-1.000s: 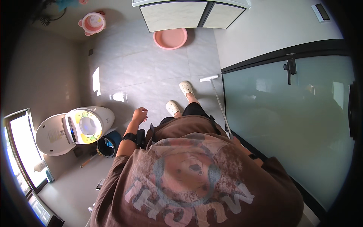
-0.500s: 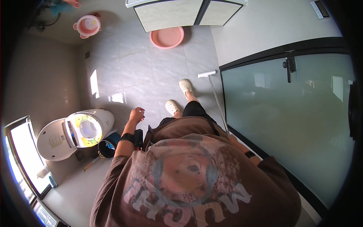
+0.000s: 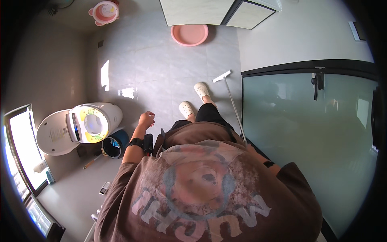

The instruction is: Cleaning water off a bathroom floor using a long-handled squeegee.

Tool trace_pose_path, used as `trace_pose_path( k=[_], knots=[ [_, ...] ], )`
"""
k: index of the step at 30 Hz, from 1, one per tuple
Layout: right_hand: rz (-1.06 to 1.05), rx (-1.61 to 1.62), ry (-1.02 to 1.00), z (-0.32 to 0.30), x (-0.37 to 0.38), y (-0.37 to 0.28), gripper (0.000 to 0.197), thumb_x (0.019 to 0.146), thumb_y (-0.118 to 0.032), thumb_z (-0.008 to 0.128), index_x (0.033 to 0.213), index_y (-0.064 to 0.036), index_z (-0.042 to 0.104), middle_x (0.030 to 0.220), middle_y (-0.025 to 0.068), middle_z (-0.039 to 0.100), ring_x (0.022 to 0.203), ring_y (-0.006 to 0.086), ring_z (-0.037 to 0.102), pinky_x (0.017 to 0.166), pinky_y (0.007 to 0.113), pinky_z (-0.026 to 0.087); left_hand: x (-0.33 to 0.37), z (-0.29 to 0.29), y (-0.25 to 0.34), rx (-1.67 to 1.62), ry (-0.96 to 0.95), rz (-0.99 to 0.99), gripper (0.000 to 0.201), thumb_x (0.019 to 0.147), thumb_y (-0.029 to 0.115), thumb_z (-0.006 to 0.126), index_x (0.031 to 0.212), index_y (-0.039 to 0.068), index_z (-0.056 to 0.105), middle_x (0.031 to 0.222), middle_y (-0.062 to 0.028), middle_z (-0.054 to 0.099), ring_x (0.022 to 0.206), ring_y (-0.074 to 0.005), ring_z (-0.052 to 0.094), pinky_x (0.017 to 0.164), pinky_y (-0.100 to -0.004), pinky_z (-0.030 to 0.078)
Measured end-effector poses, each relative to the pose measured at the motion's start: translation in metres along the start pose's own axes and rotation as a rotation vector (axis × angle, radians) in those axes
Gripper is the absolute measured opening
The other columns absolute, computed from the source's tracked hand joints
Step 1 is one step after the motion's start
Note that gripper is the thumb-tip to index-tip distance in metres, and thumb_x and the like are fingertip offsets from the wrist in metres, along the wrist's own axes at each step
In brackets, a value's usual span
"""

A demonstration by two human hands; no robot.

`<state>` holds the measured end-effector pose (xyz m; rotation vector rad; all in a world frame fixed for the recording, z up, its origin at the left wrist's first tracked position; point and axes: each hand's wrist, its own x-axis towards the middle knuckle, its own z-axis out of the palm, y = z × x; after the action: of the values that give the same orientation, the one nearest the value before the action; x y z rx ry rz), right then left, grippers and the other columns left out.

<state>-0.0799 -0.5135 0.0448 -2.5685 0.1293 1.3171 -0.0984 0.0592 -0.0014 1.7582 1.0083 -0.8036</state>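
I look straight down over my brown printed shirt (image 3: 201,189) at a grey tiled bathroom floor (image 3: 161,68). My left hand (image 3: 146,119) hangs at my side above the floor with its fingers loosely curled and nothing in it; a black band sits on its wrist. A white floor squeegee (image 3: 222,76) rests its head on the tiles by my white clogs (image 3: 201,90), and its long handle (image 3: 234,109) slants back to my right side. My right hand (image 3: 253,150) shows only as a sliver behind the shirt, at the handle's lower end, closed around it.
A white toilet (image 3: 90,121) with its lid up stands at the left, a dark bin (image 3: 113,146) beside it. A pink basin (image 3: 189,34) lies by the cabinet, a smaller pink tub (image 3: 105,12) farther left. A frosted glass shower door (image 3: 314,133) fills the right side.
The view has shifted a little, so the pink basin and tub sit closer to the top edge. My left hand stays hanging at my side and the squeegee keeps its slant.
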Motion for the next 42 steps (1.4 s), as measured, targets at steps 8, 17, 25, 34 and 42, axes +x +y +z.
trace_pose_path(
  k=[8, 17, 25, 34, 42],
  knots=[
    [-0.256, -0.398, -0.151, -0.059, -0.010, 0.017, 0.029, 0.083, -0.013, 0.044, 0.100, 0.0094, 0.042, 0.089, 0.0321, 0.055, 0.085, 0.0466, 0.053, 0.075, 0.049, 0.043, -0.007, 0.002, 0.006, -0.032, 0.022, 0.060, 0.023, 0.081, 0.012, 0.048, 0.100, 0.002, 0.057, 0.063, -0.0094, 0.059, 0.046, -0.0136, 0.055, 0.042, -0.0254, 0.046],
    [-0.193, -0.325, -0.052, -0.079, 0.076, -0.036, 0.023, 0.084, -0.011, 0.039, 0.097, 0.0051, 0.047, 0.089, 0.0298, 0.057, 0.087, 0.0454, 0.054, 0.075, 0.050, 0.043, -0.033, 0.002, -0.024, -0.083, 0.088, -0.063, 0.023, 0.082, 0.013, 0.049, 0.100, 0.004, 0.058, 0.066, -0.0091, 0.062, 0.052, -0.0147, 0.059, 0.047, -0.0269, 0.048],
    [-0.205, -0.679, -0.216, -0.144, 0.088, -0.098, 0.022, 0.084, -0.013, 0.039, 0.099, -0.0007, 0.050, 0.098, 0.0242, 0.058, 0.094, 0.0405, 0.055, 0.079, 0.048, 0.043, -0.060, 0.014, -0.057, -0.229, 0.189, -0.172, 0.022, 0.081, 0.013, 0.049, 0.100, 0.004, 0.058, 0.068, -0.0088, 0.063, 0.054, -0.0151, 0.060, 0.048, -0.0271, 0.049],
    [-0.558, -0.802, -0.184, -0.112, 0.187, -0.277, 0.030, 0.083, -0.017, 0.045, 0.106, 0.0016, 0.050, 0.087, 0.0252, 0.060, 0.080, 0.0385, 0.059, 0.069, 0.044, 0.048, -0.081, 0.048, -0.045, -0.350, 0.241, -0.215, 0.023, 0.081, 0.013, 0.049, 0.101, 0.005, 0.059, 0.068, -0.0087, 0.062, 0.054, -0.0148, 0.060, 0.050, -0.0269, 0.049],
    [-0.797, -0.548, -0.340, -0.219, 0.161, -0.305, 0.057, 0.080, -0.009, 0.046, 0.133, -0.0257, 0.032, 0.079, 0.0194, 0.060, 0.072, 0.0333, 0.059, 0.068, 0.040, 0.047, -0.107, 0.083, -0.041, -0.502, 0.366, -0.303, 0.021, 0.083, 0.014, 0.050, 0.100, 0.005, 0.059, 0.066, -0.0082, 0.062, 0.056, -0.0157, 0.060, 0.053, -0.0289, 0.049]
  ],
)
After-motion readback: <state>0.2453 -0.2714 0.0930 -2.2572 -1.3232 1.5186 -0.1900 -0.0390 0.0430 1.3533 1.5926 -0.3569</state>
